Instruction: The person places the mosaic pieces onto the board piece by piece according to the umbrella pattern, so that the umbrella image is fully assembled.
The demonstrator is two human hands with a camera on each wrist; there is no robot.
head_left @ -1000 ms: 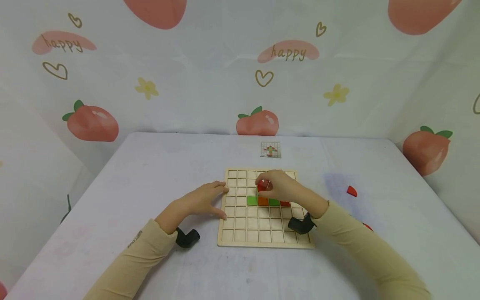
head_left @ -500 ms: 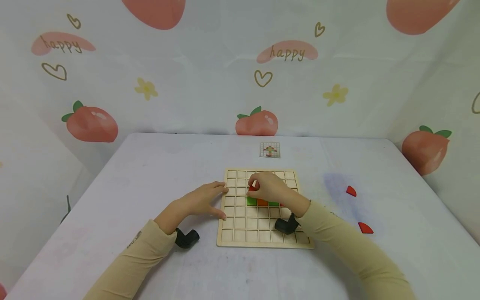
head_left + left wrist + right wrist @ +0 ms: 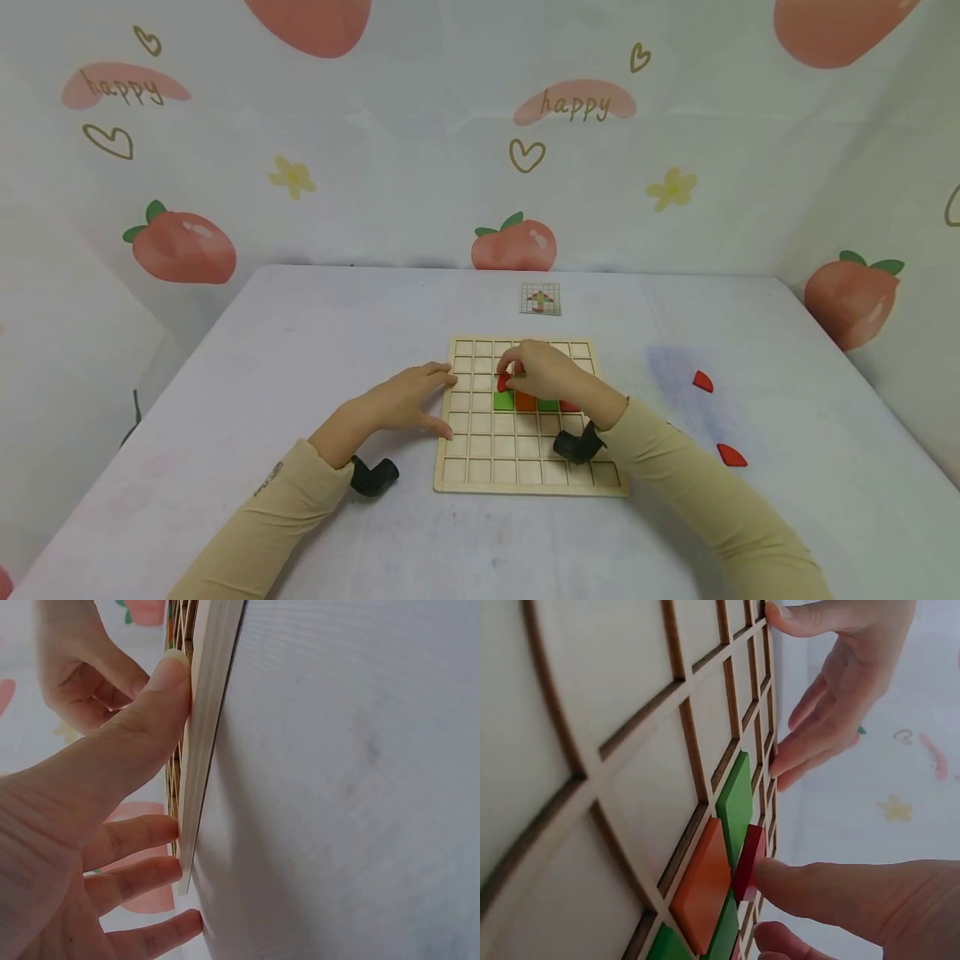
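A wooden grid board point(image 3: 480, 471) lies on the table. My left hand point(image 3: 401, 404) rests at its left edge, fingers nearly straight; in the left wrist view the thumb point(image 3: 169, 671) presses the board's rim. My right hand point(image 3: 546, 371) pinches a small red tile point(image 3: 502, 383) between thumb and fingers, over the cell behind the leftmost green tile point(image 3: 503, 402). In the right wrist view this red tile point(image 3: 750, 862) stands tilted beside the green tile point(image 3: 736, 802) and orange tile point(image 3: 703, 889). Along the same row sit another green tile point(image 3: 548, 406) and a red tile point(image 3: 570, 407), partly hidden.
Two red quarter-circle pieces, one farther back point(image 3: 703, 381) and one nearer point(image 3: 731, 455), lie right of the board. A small pattern card point(image 3: 540, 298) with a coloured figure on a grid lies behind it. Black wrist mounts point(image 3: 579, 446) hang under both wrists.
My right hand has shifted left with the red tile, from behind the orange tile to behind the leftmost green one. The sleeve now uncovers the nearer quarter-circle. My left hand stays put.
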